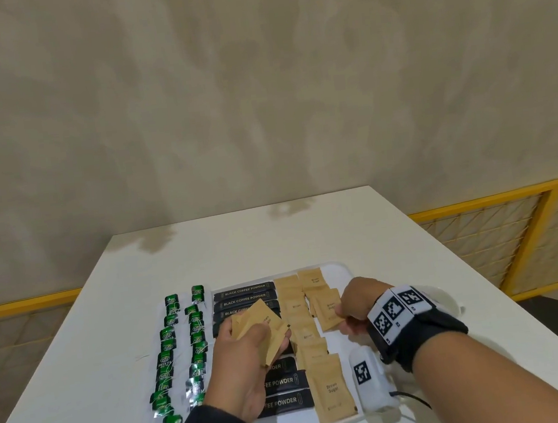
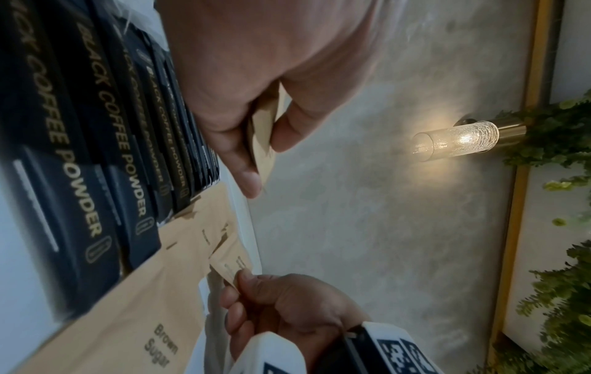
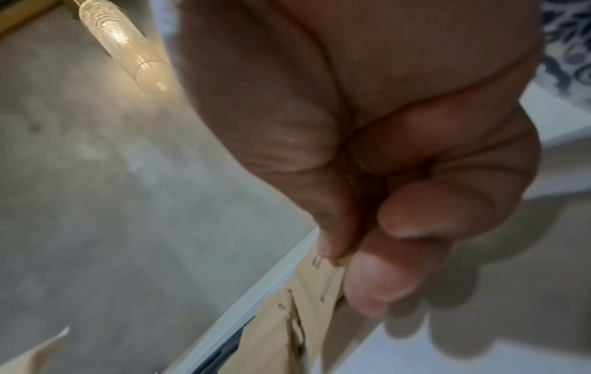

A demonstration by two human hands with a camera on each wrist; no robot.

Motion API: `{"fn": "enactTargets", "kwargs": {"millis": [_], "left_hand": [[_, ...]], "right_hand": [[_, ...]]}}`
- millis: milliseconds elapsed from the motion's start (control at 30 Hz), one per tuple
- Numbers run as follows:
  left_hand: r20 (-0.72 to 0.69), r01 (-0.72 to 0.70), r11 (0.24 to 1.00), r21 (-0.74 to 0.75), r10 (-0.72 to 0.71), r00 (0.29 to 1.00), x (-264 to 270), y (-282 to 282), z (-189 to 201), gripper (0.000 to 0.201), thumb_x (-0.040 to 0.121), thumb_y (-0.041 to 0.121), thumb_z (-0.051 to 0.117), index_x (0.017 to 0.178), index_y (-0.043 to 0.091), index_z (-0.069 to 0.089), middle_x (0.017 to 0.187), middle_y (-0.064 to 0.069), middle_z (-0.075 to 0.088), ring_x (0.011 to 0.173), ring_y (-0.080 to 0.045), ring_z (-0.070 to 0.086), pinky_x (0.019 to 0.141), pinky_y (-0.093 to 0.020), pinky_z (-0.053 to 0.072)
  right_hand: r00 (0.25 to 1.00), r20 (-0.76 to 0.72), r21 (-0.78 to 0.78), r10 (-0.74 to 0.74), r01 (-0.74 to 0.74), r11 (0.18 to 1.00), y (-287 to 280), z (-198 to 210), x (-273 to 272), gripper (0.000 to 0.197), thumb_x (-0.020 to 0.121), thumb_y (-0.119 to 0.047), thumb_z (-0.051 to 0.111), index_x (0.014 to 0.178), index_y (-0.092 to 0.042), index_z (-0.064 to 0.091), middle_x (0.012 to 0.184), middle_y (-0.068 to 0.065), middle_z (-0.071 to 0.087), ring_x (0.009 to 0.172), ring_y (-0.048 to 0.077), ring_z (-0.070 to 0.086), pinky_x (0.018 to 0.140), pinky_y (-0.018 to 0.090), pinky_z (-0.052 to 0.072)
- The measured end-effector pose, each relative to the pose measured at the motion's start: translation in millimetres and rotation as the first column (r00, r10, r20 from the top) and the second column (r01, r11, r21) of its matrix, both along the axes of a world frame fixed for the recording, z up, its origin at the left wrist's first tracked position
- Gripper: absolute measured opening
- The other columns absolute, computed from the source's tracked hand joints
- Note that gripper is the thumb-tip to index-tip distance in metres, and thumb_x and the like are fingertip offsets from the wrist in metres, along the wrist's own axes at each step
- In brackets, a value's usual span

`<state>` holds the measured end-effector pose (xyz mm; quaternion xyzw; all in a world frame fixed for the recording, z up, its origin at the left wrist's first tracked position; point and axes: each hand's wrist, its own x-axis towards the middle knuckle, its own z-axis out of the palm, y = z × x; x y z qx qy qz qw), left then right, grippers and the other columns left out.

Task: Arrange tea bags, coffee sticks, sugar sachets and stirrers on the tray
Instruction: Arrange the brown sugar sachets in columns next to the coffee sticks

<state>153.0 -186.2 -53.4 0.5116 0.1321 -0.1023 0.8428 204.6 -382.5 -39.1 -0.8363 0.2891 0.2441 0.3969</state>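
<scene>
A white tray holds a column of black coffee sticks and rows of brown sugar sachets. Green tea bags lie in two columns on the table left of the tray. My left hand grips a small stack of sugar sachets above the coffee sticks; the left wrist view shows the stack between thumb and fingers. My right hand pinches the corner of one sugar sachet lying on the tray's second sachet row; the right wrist view shows that sachet. No stirrers are visible.
The white table reaches back to a beige wall. A yellow-framed rail runs behind the table on the right. A lit glass wall lamp and green foliage show in the left wrist view.
</scene>
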Motion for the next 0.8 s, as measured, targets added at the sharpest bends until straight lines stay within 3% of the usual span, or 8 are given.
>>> {"fn": "enactTargets", "kwargs": {"millis": [167,267,367,500,667,800], "left_hand": [[0.0,-0.005,1.0,-0.009,0.005,1.0,3,2,-2,0.029,0.089,-0.011,0.051,0.111,0.007,0.055,0.107,-0.023,0.067,0.089,-0.04,0.07,0.066,-0.038,0.059],[-0.008,-0.008,1.0,-0.025,0.008,1.0,3,2,-2,0.028,0.088,-0.012,0.051,0.109,0.007,0.055,0.108,-0.023,0.067,0.092,-0.041,0.069,0.058,-0.033,0.059],[-0.013,-0.01,1.0,-0.028,0.009,1.0,3,2,-3,0.029,0.088,-0.011,0.051,0.109,0.008,0.055,0.108,-0.023,0.067,0.092,-0.042,0.069,0.058,-0.033,0.059],[-0.016,0.001,0.999,-0.04,-0.002,1.0,2,1,-2,0.028,0.089,-0.01,0.051,0.108,0.011,0.054,0.108,-0.023,0.066,0.094,-0.042,0.068,0.057,-0.033,0.06],[-0.01,0.016,0.999,-0.052,-0.016,1.0,3,1,-2,0.029,0.089,-0.01,0.051,0.112,0.007,0.053,0.11,-0.024,0.066,0.094,-0.042,0.068,0.056,-0.031,0.058],[-0.009,0.026,0.997,-0.072,-0.027,1.0,3,0,-1,0.029,0.089,-0.011,0.051,0.111,0.006,0.053,0.108,-0.023,0.066,0.094,-0.041,0.068,0.06,-0.035,0.06]], "right_hand": [[0.992,-0.076,0.121,-0.099,0.108,0.987,4,-1,-1,0.019,0.098,-0.014,0.052,0.081,-0.004,0.056,0.075,0.012,0.062,0.058,0.018,0.05,0.057,0.027,0.041],[0.999,0.019,0.018,0.036,-0.036,0.999,0,-11,5,0.021,0.095,-0.015,0.056,0.074,-0.011,0.051,0.075,0.005,0.06,0.059,0.011,0.055,0.049,0.018,0.046],[0.981,0.076,-0.104,0.178,-0.169,0.98,-1,-14,7,0.024,0.09,-0.018,0.057,0.069,-0.021,0.046,0.075,-0.003,0.052,0.063,0.008,0.052,0.052,0.02,0.044],[0.959,0.073,-0.234,0.275,-0.252,0.939,1,-10,5,0.026,0.088,-0.021,0.058,0.067,-0.024,0.043,0.073,-0.005,0.047,0.067,0.012,0.051,0.051,0.021,0.037],[0.935,-0.044,-0.392,0.353,-0.341,0.854,6,1,5,0.024,0.092,-0.025,0.058,0.073,-0.013,0.049,0.07,-0.001,0.049,0.072,0.017,0.054,0.051,0.02,0.037],[0.909,-0.07,-0.406,0.412,-0.403,0.82,11,3,8,0.018,0.092,-0.025,0.057,0.087,-0.008,0.055,0.088,0.004,0.06,0.081,0.022,0.057,0.063,0.023,0.044]]}}
